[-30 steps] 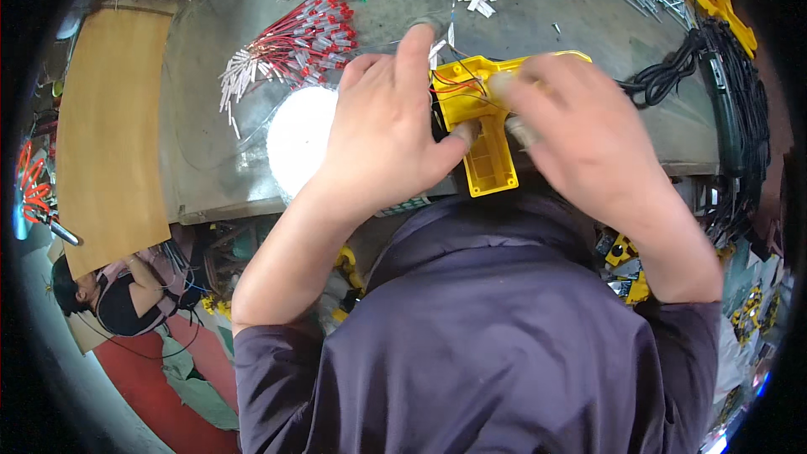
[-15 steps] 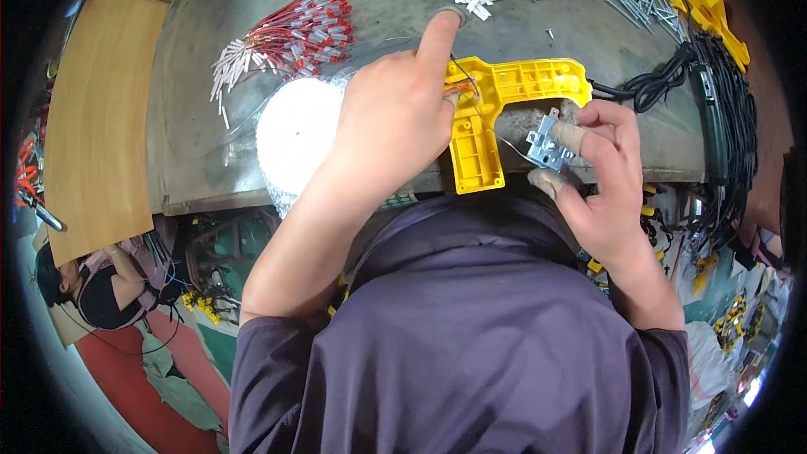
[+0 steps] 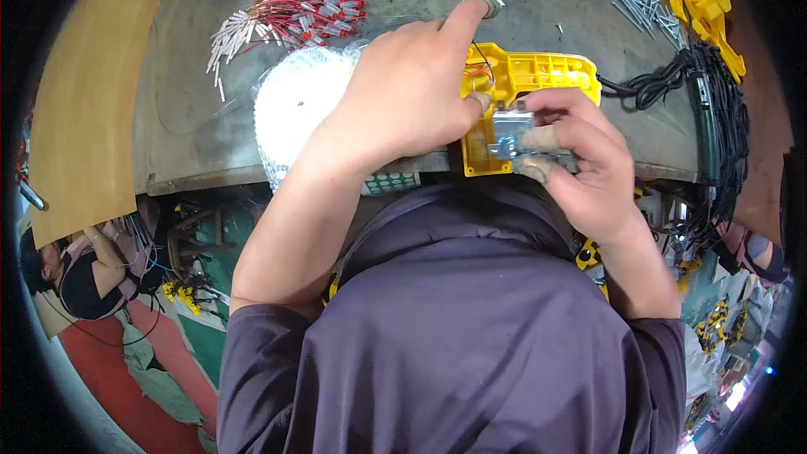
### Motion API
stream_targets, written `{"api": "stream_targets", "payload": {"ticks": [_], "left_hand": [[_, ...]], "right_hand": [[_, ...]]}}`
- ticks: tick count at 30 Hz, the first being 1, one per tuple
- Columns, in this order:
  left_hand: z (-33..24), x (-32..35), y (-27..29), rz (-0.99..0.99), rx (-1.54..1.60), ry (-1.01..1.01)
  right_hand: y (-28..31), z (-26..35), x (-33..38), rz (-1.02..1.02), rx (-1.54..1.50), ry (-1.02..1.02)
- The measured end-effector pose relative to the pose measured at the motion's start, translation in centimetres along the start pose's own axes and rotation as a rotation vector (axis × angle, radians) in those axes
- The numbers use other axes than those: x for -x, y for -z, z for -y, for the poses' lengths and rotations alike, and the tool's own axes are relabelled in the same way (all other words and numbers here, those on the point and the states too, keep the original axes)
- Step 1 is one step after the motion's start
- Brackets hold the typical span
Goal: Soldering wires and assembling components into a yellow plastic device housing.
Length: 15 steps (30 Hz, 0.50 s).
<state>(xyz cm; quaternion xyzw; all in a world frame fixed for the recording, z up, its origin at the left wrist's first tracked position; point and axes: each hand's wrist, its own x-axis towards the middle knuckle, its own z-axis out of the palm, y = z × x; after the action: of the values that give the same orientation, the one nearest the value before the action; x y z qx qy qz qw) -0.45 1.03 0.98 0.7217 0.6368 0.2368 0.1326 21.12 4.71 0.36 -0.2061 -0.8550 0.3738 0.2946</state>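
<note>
At the bench's (image 3: 193,139) near edge, our left hand (image 3: 408,88) holds a yellow casing (image 3: 551,74), our right hand (image 3: 593,151) a metal part (image 3: 513,128) before its handle; red wires (image 3: 307,4) lie farther back.

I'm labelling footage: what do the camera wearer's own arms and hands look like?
Short, dark purple-grey cloth sleeves leave both forearms bare. The left hand and right hand wear no gloves, but small beige wraps, perhaps tape, cover the right thumb and forefinger, with a similar one on the left thumb; something greyish seems to cap the left forefinger. No watch or bracelet shows.
</note>
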Motion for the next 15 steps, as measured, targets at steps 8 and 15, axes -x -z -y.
{"api": "stream_targets", "payload": {"ticks": [8,15], "left_hand": [[0.3,0.2,-0.4,-0.050,-0.004,-0.033],[0.6,0.3,-0.6,-0.054,0.005,-0.047]], "right_hand": [[-2.8,-1.9,0.4,-0.031,0.030,0.097],[-1.7,-0.8,-0.3,0.025,0.293,0.183]]}}
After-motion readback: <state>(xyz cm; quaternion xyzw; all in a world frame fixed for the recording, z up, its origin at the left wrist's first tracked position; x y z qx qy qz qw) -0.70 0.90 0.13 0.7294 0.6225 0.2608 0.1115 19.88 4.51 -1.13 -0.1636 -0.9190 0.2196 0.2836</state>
